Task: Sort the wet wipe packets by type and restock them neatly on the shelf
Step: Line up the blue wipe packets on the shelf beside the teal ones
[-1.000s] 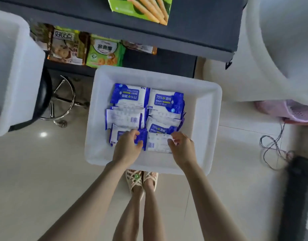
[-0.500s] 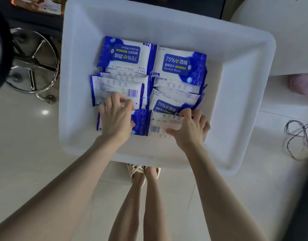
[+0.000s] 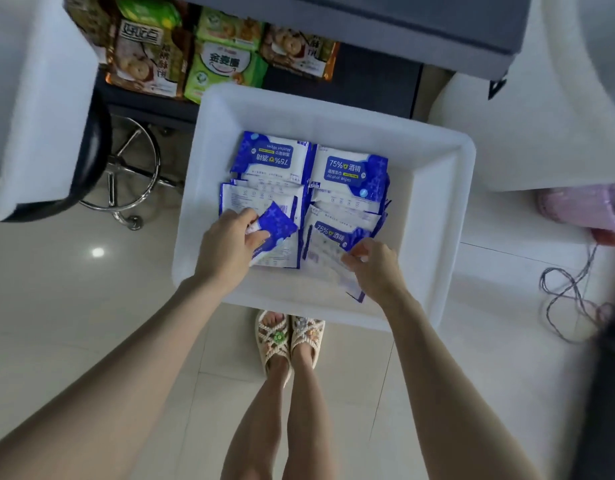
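A white plastic bin (image 3: 441, 216) on the floor holds several blue-and-white alcohol wipe packets (image 3: 347, 174) in two columns. My left hand (image 3: 226, 247) pinches the nearest packet of the left column (image 3: 276, 225) and has it tilted up off the stack. My right hand (image 3: 375, 268) grips the nearest packet of the right column (image 3: 328, 261) by its right edge, lifted toward me. Both hands are inside the bin's near half.
A dark shelf (image 3: 368, 77) stands behind the bin with snack bags (image 3: 223, 64) on its low level. A stool with a chrome base (image 3: 126, 181) is at the left, a white bin (image 3: 29, 98) above it, a loose cord (image 3: 569, 292) on the right floor.
Both hands have closed on the nearest packets and raised them from the stacks. The camera pulled back, bringing the shelf and snack bags into view again.
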{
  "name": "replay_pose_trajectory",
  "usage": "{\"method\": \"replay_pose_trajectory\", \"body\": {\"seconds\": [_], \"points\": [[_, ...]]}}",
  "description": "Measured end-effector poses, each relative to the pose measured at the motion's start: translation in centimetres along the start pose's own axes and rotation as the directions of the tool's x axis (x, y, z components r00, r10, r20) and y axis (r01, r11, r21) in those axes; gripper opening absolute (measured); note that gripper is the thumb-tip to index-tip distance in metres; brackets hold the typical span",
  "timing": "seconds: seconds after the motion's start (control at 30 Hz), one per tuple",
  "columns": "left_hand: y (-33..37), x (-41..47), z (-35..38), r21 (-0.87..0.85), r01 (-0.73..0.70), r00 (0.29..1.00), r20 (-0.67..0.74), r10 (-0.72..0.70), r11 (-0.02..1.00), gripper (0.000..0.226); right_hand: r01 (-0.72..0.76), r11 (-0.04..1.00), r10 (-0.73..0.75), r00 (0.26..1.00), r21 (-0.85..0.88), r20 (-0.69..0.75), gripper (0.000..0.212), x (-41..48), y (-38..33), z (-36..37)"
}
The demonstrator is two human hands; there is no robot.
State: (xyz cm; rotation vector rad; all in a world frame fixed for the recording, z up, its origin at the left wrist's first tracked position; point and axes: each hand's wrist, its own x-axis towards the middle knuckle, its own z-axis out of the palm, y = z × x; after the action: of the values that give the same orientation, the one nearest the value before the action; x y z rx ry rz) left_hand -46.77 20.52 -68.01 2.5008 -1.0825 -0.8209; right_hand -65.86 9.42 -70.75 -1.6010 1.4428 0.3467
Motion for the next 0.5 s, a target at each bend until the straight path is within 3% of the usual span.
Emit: {"method": "replay_pose_trajectory", "body": {"seconds": [0.1, 0.17, 0.27, 0.37, 0.5], "points": [[1.7, -2.4, -2.9, -0.146, 0.081, 0.985, -0.138, -0.101, 0.986, 0.026, 0.071, 0.965, -0.039, 0.991, 0.252, -0.130, 0.010, -4.1, -3.3, -2.1], [4.0, -4.7, -6.1, -0.317, 0.127, 0.957, -0.209, -0.200, 0.940, 0.025, 0.151, 0.889, -0.071, 0.978, 0.433, -0.194, 0.013, -7.8, -6.2, -3.7], [8.5, -8.4, -12.2, -0.525, 0.076, 0.928, -0.273, -0.253, 0.848, 0.018, 0.237, 0.763, -0.174, 0.971, 0.601, -0.162, 0.025, -14.0, -11.6, -6.0], [12.0, -11.5, -19.4, -0.715, 0.004, 0.926, -0.262, -0.272, 0.699, 0.009, 0.295, 0.730, -0.295, 0.950, 0.617, -0.105, 0.030, -19.4, -17.2, -8.1], [12.7, -13.3, -27.9, -0.907, 0.023, 0.943, -0.120, -0.311, 0.420, 0.015, 0.213, 0.562, -0.331, 0.943, 0.799, -0.019, 0.019, -24.7, -24.5, -10.4]]}}
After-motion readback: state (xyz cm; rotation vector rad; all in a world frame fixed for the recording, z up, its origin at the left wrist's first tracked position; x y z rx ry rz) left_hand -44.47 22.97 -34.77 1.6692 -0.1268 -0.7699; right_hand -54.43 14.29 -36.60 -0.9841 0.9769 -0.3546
